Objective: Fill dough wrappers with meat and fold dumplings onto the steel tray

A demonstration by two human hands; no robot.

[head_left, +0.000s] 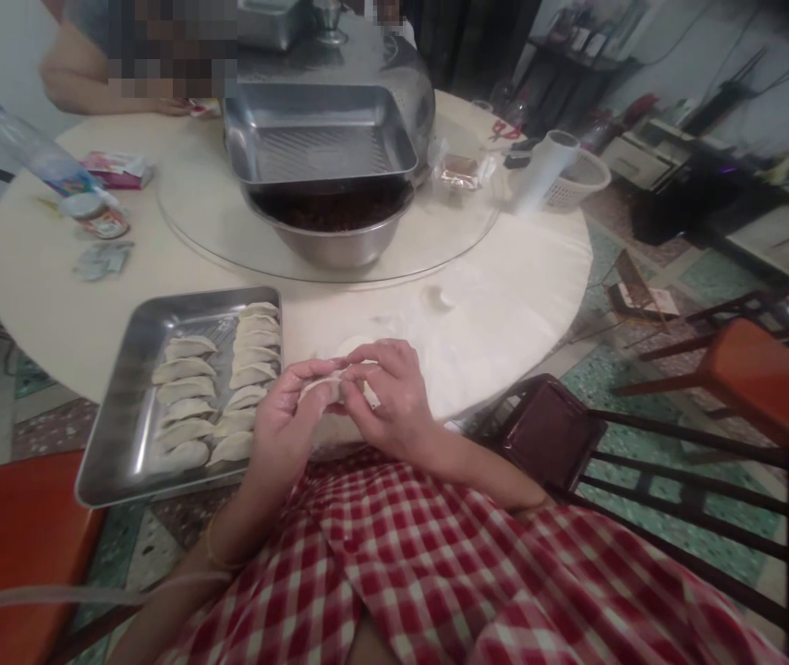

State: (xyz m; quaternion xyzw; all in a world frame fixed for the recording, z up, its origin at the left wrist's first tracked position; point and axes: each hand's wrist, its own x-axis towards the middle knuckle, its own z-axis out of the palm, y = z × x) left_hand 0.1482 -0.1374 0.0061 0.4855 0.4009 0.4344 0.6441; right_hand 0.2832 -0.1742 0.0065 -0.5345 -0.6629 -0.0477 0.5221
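Head view: two rows of folded dumplings (187, 388) lie done in the tray (117, 434).
Left hand (287, 406) and right hand (394, 397) pinch a dough piece (317, 378) near the table (505, 277) edge, its seam, half hidden, perhaps unfinished; dark filling (332, 214) is left in the bowl (339, 247).

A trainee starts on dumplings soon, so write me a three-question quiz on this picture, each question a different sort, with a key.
1. True or false: the left hand and the right hand meet at one piece of dough.

2. Multiple choice: in how many rows do the folded dumplings lie in the metal tray?
A) One
B) Two
C) Four

3. Short answer: what does the large steel bowl stand on?

Key:
1. True.
2. B.
3. The glass disc on the table.
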